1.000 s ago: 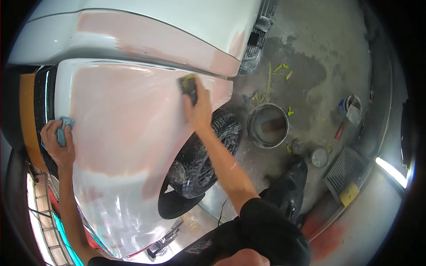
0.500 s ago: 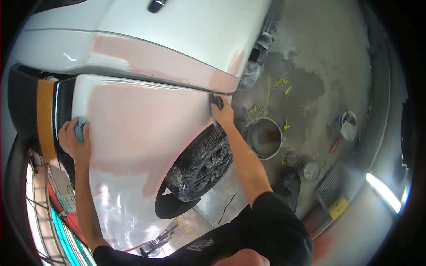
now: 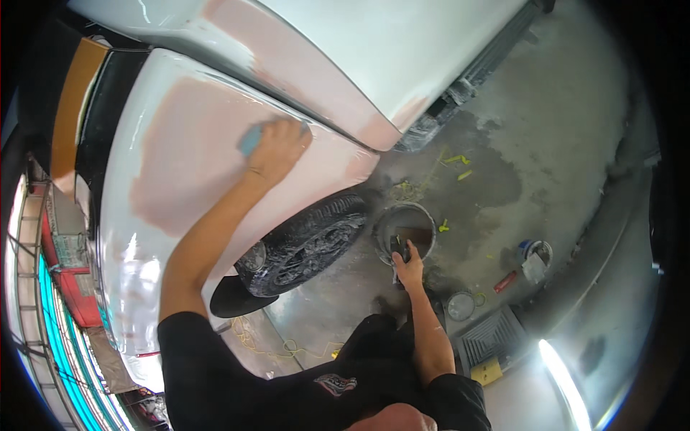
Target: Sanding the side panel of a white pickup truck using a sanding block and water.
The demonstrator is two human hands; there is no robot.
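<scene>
The right hand (image 3: 408, 264) reaches down to the bucket (image 3: 406, 228) on the floor, fingers closed on a dark sanding block (image 3: 397, 248) at its rim. Farther up, the left hand (image 3: 279, 147) presses a blue sponge (image 3: 251, 139) flat on the pink-primed fender (image 3: 180, 165), above the wheel (image 3: 309, 244).

Left hand (image 3: 277, 147) presses a blue sponge (image 3: 249, 139) on the car fender (image 3: 180, 165); right hand (image 3: 408, 264) reaches into a bucket (image 3: 406, 228)

Most of the blue pad (image 3: 250, 138) is covered by the left hand (image 3: 279, 147). The dark object gripped by the right hand (image 3: 407, 264) at the bucket (image 3: 405, 215) cannot be identified. The wheel (image 3: 305, 244) is partly hidden under the fender (image 3: 180, 165).
</scene>
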